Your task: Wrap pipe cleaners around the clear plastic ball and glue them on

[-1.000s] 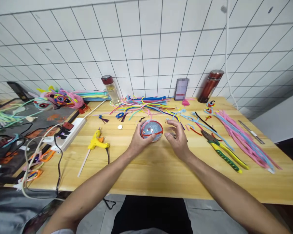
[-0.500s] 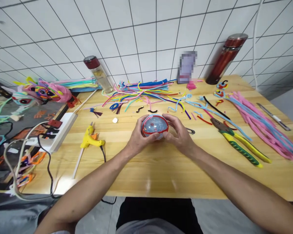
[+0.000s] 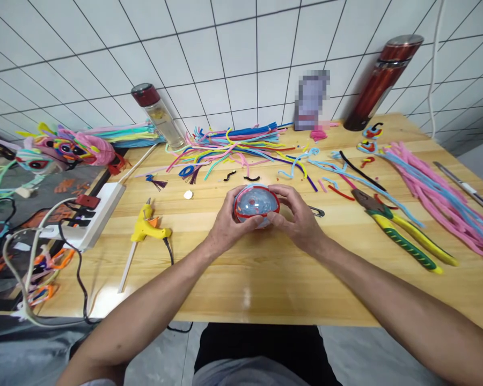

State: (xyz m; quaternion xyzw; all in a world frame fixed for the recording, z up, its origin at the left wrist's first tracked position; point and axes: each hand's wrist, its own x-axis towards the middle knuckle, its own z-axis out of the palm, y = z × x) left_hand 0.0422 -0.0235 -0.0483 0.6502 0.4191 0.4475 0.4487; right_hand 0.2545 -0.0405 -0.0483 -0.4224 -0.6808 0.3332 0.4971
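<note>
Clear red-trimmed ball is btwn L hand & R hand at the desk, approx. midway, neither nearer, w/ both hands' fingers part-curled, holding its opp. sides, thumbs nr. its body-side edge.

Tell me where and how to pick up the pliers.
Grip both handles about midway, from above and the near right, probably with the right hand. The pliers lie flat, jaws pointing away to the left; the long handles spread slightly toward you, so fingers should close across both.
</note>
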